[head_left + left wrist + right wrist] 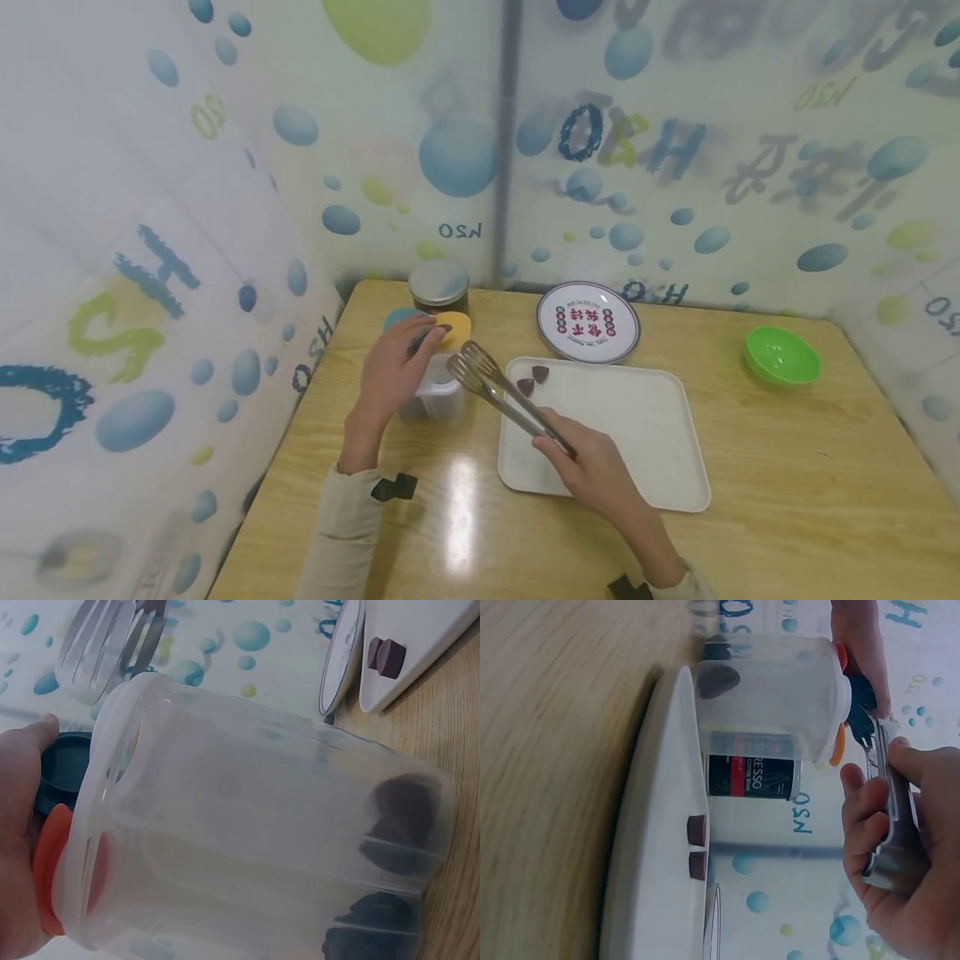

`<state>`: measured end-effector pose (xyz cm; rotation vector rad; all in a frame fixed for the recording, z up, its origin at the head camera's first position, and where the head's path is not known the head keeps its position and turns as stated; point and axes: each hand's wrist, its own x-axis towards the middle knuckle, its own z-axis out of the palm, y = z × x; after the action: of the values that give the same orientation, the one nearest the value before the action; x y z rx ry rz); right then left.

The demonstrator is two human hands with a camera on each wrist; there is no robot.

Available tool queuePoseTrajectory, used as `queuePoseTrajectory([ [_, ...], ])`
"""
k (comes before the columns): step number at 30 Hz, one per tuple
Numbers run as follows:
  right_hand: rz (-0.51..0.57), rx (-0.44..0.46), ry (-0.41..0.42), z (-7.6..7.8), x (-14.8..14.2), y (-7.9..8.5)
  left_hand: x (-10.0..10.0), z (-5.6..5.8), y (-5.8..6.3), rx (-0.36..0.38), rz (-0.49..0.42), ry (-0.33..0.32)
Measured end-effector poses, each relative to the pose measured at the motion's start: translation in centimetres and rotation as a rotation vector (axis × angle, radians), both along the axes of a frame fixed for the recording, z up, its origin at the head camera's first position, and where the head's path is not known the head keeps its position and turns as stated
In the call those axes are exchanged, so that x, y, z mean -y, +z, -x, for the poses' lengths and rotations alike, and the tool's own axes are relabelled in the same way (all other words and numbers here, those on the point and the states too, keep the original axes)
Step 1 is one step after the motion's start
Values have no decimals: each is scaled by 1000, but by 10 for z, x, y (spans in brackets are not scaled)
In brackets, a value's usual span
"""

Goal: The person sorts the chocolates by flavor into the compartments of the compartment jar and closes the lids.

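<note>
My left hand (392,367) is at the lid of a clear plastic container (247,795). It pinches a dark teal flap (66,769) of that lid, which stands raised. Orange (51,866) and yellow (456,333) flaps sit beside it. Inside the container, dark brown pieces (405,810) lie at the bottom in separate compartments. Metal tongs (900,859) are in the grip of my right hand (600,471), their slotted ends apart and close by the lid. Two small dark brown, chocolate-like pieces (540,374) rest in the far left corner of a white tray (622,433).
A dark canister (750,776) with a silver lid stands behind the container. Beyond the tray, a white plate with printed lettering (588,322) leans near the wall. A green bowl (782,358) sits at the right. Patterned walls (465,158) border the wooden table (795,467).
</note>
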<state>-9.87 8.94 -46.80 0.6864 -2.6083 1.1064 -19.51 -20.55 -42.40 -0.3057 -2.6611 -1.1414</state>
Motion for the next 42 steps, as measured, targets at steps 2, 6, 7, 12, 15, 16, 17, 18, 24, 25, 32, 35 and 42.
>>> queuePoseTrajectory([
  [2,-1,26,-28,-2,-4,-1,0,0,0,3,-2,1],
  [6,-15,49,-84,-6,-15,-8,1,0,1,14,-2,11],
  [7,-22,48,-95,-6,-18,-10,2,0,1,18,-2,13],
  [12,-68,63,-142,-8,-31,-20,3,-1,1,19,-3,17],
  [15,-97,134,-168,-9,-37,-25,4,0,0,9,-2,15],
  [16,-108,169,-179,-9,-38,-26,4,0,0,7,-2,14],
  [17,-120,207,-188,-9,-39,-27,4,0,0,4,-1,14],
  [18,-133,245,-197,-9,-40,-28,4,0,0,2,-1,13],
  [24,-214,373,-240,-9,-44,-32,2,1,0,1,-2,13],
  [25,-229,372,-246,-8,-45,-32,2,0,0,2,-3,13],
  [32,-315,335,-289,-7,-49,-35,1,0,0,2,3,9],
  [35,-329,309,-291,-7,-51,-36,0,0,0,3,3,4],
  [42,-373,265,-269,-3,-52,-38,0,1,-2,0,1,0],
])
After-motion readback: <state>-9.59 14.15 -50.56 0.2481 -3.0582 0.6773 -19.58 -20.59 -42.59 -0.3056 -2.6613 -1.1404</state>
